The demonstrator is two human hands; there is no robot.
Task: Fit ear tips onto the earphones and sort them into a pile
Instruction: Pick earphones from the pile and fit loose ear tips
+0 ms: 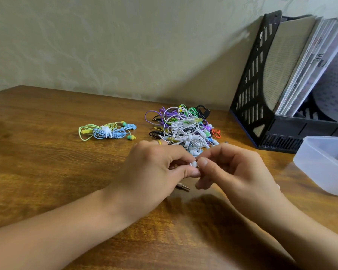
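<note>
Both hands, left hand (156, 168) and right hand (230, 172), pinch one small white earbud (194, 164) (mostly hidden).

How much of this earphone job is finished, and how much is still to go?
Barely started, it seems. Done: a small pile of two bundled sets sits apart on the left. In hand: the left hand and right hand pinch a small white piece between their fingers. Left: the big tangled heap behind them.

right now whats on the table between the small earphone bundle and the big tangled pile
Nothing: in the head view, only bare wooden table separates the small bundle from the big pile.
</note>
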